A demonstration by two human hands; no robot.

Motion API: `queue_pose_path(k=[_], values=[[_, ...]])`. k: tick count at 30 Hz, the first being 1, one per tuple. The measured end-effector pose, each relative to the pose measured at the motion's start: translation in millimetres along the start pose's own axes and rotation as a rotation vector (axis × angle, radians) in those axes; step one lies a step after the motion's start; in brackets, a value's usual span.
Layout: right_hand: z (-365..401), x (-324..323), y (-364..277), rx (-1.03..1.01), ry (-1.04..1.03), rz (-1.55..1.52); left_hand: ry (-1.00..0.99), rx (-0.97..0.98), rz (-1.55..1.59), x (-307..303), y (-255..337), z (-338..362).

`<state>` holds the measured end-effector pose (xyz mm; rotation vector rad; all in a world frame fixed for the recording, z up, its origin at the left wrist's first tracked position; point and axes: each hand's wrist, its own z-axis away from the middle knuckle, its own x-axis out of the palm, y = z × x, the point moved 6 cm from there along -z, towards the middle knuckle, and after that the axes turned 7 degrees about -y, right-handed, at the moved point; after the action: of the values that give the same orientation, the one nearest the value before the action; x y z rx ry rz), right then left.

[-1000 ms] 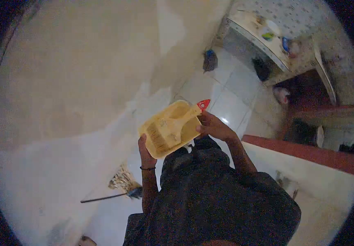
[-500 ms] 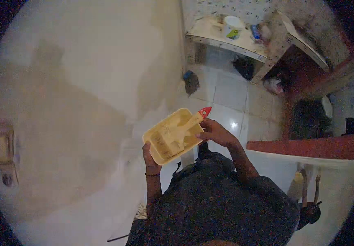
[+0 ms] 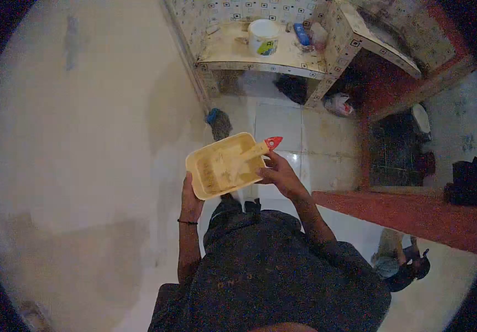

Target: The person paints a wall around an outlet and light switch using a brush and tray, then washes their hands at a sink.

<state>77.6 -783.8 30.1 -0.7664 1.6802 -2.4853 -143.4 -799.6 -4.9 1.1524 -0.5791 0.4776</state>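
A yellow rectangular tray (image 3: 210, 175) is held in front of my body, with pale residue inside. My left hand (image 3: 192, 198) grips its left end, thumb up along the side. My right hand (image 3: 280, 176) holds the tray's right edge with its fingers closed there. A brush-like tool (image 3: 256, 150) with a cream handle and red tip lies over the tray, its far end inside and its red tip beyond the rim near my right hand. Whether my right fingers also press on the tool is unclear.
A white bucket (image 3: 263, 39) and a blue packet (image 3: 301, 34) stand on a tiled shelf (image 3: 260, 67). A dark bag with a blue top (image 3: 219, 124) sits on the floor by the left wall (image 3: 100, 110). Another person (image 3: 407, 265) is at lower right.
The view has turned, so the shelf and floor items appear further left. The tray has shifted slightly up and left with both hands, and the tool lies flatter across it.
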Motion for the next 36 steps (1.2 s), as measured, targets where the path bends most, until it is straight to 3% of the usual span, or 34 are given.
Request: queue_pose_path(k=[5, 7, 8, 12, 18, 22, 24, 27, 29, 31, 36], values=[[-137, -81, -44, 0.024, 0.208, -0.054, -0.086, -0.089, -0.124, 7, 42, -171], [-200, -111, -81, 0.024, 0.231, -0.064, -0.127, -0.082, -0.194, 15, 70, -255], [-233, -124, -100, 0.028, 0.241, -0.068, -0.051, -0.086, -0.428, 25, 92, -293], [-361, -169, -173, 0.051, 0.274, -0.065, -0.015, -0.125, -0.314, 26, 145, -453], [-551, -241, -242, -0.031, 0.315, -0.123, -0.035, -0.156, -0.585, 38, 229, -673], [-649, -338, -279, -0.027, 0.314, -0.096, -0.054, 0.067, -1.051, 78, 237, -826], [-697, -380, -308, -0.167, 0.27, -0.116, -0.026, 0.116, -1.216, 92, 230, -898], [-773, -450, -309, -0.092, 0.192, -0.23, -0.023, 0.179, -1.187, 111, 219, -995], [-805, -483, -312, -0.086, 0.187, -0.179, 0.119, 0.234, -1.297, 111, 211, -1031], [-832, -514, -318, 0.1, 0.096, 0.009, 0.161, 0.178, -1.335, 108, 206, -1059], [-929, -548, -340, 0.397, 0.099, -0.05, 0.222, 0.146, -1.397, 86, 219, -1156]])
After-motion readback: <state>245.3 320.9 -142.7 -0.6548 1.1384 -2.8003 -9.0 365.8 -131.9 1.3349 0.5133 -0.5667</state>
